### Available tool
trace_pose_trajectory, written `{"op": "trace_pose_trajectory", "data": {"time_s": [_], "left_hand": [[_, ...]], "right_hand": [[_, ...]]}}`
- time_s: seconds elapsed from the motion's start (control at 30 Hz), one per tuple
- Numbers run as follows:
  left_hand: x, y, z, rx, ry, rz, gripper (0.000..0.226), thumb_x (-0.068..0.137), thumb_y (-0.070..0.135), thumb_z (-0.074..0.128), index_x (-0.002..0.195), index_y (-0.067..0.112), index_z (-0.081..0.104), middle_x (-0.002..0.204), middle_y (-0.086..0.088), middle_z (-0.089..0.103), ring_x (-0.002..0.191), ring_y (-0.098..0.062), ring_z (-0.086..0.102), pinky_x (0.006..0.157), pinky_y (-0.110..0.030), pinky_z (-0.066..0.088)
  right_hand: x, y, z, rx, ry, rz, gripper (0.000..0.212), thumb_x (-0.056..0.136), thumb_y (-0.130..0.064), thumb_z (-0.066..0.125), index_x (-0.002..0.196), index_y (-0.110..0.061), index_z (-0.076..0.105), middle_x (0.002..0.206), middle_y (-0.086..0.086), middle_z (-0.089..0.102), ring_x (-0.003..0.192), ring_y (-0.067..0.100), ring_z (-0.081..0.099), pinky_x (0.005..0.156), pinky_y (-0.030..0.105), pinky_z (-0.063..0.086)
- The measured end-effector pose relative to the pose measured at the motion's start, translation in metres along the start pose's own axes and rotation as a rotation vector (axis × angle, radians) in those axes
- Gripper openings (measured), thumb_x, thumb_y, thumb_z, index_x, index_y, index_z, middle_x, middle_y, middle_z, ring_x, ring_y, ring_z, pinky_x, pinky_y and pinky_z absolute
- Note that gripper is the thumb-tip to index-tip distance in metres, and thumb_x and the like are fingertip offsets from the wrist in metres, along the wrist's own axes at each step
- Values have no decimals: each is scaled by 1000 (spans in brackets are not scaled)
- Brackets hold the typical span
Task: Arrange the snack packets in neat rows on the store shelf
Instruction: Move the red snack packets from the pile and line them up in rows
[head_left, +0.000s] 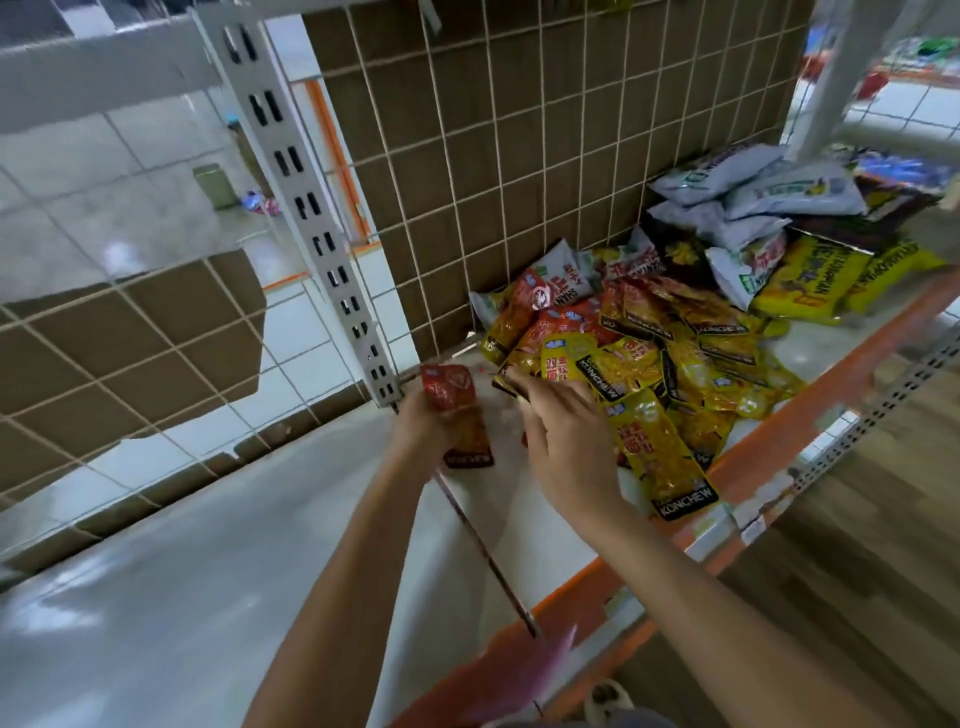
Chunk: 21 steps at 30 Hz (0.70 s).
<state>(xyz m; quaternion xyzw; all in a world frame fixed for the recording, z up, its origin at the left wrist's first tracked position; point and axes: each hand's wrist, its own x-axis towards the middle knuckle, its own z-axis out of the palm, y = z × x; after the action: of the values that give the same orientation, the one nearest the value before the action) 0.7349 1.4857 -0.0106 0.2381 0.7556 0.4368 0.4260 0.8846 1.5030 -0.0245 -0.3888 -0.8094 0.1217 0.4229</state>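
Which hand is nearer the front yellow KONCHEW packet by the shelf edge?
Right. The right hand lies just beside the yellow KONCHEW packet; the left hand, gripping a red packet, is farther off beyond it.

One wide view is being taken from above and behind the left hand and right hand, aimed forward and down, close over the shelf beneath them.

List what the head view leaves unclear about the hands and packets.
Head view only.
Right hand: its own back hides the fingertips, grip unclear.
Red packet: left hand covers part; print blurred.
Yellow packets: lower ones buried under the pile.
White packets: blurred, partly behind the shelf post.
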Motion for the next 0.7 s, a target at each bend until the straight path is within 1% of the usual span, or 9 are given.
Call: {"op": "trace_pose_trajectory", "data": {"time_s": [0.07, 0.13, 0.2, 0.33, 0.43, 0.5, 0.57, 0.63, 0.7], "left_hand": [[-11, -4, 5, -280, -52, -31, 2, 91, 12, 61, 91, 14, 61, 88, -10, 67, 84, -24, 66, 82, -40, 56], [-17, -7, 10, -503, -91, -99, 17, 99, 18, 48, 95, 11, 63, 78, -10, 71, 70, -20, 70, 64, -33, 60], [-21, -7, 13, -710, -122, -143, 34, 101, 31, 38, 96, 9, 64, 70, -7, 71, 59, -17, 69, 49, -24, 55], [-31, -5, 23, -922, -191, -96, 55, 95, 53, 36, 112, 9, 64, 94, -12, 71, 84, -23, 69, 69, -32, 54], [-35, -2, 35, -899, -166, -63, 37, 95, 33, 47, 116, 7, 62, 94, -14, 71, 84, -25, 68, 77, -37, 53], [-40, 5, 45, -877, -140, -67, 23, 96, 18, 46, 106, 6, 62, 87, -14, 73, 83, -28, 67, 79, -40, 53], [-43, 11, 54, -852, -139, -53, 22, 96, 10, 45, 109, 7, 61, 96, -17, 72, 89, -33, 66, 79, -43, 54], [-41, 14, 62, -824, -112, -34, 27, 94, 7, 49, 119, 6, 59, 112, -19, 68, 94, -35, 67, 74, -45, 58], [-39, 17, 71, -802, -88, -35, 30, 93, 7, 53, 122, 4, 58, 114, -21, 67, 91, -35, 69, 66, -44, 60]], "right_hand": [[0, 2, 3, 35, -49, -81, 38, 92, -17, 40, 124, -14, 60, 112, 3, 68, 98, 25, 59, 85, 29, 42], [0, 5, 4, 59, -148, -169, 39, 91, -16, 40, 124, -13, 61, 117, 5, 65, 100, 29, 59, 89, 31, 45], [1, 8, 2, 113, -312, -187, 43, 91, -18, 37, 130, -15, 56, 126, 5, 61, 111, 29, 55, 96, 37, 46], [11, 19, -13, 179, -506, -192, 56, 82, -2, 38, 134, -20, 51, 138, 0, 51, 128, 20, 40, 109, 26, 27], [23, 29, -28, 189, -623, -188, 62, 73, 3, 37, 129, -18, 56, 138, -1, 50, 131, 15, 35, 111, 24, 23], [33, 42, -37, 184, -538, -130, 58, 69, 0, 36, 118, -15, 64, 127, 0, 59, 123, 17, 44, 110, 33, 32], [47, 60, -46, 92, -341, -40, 51, 73, 1, 40, 114, -13, 66, 120, 5, 61, 116, 22, 50, 103, 40, 41], [64, 77, -58, -64, -259, 80, 50, 78, 4, 49, 126, -10, 55, 129, 10, 52, 122, 27, 43, 106, 40, 36], [79, 93, -68, -221, -317, 172, 59, 82, -4, 58, 138, -6, 38, 141, 14, 40, 132, 31, 31, 111, 39, 25]]}}
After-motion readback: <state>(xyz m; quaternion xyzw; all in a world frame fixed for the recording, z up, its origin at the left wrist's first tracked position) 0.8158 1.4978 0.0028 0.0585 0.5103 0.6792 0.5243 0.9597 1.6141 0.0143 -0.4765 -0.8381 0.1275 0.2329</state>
